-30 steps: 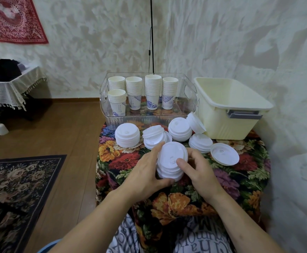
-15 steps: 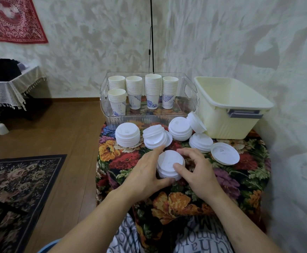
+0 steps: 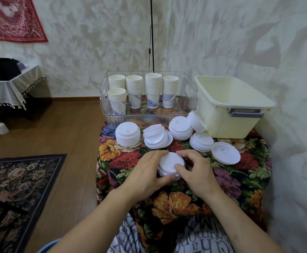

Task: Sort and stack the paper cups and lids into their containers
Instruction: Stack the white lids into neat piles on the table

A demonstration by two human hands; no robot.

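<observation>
Near the front edge of the tabletop (image 3: pixel 240 179), the left hand (image 3: pixel 145 172) and right hand (image 3: pixel 194 170) clamp their curled fingers (image 3: pixel 181 168) around a stack of lids (image 3: pixel 171 163), which could fan out or topple if squeezed unevenly during lifting.

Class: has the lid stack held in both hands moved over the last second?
Yes. The lid stack has tipped flatter and sunk toward the tablecloth, its top now farther below the fanned lids.
</observation>
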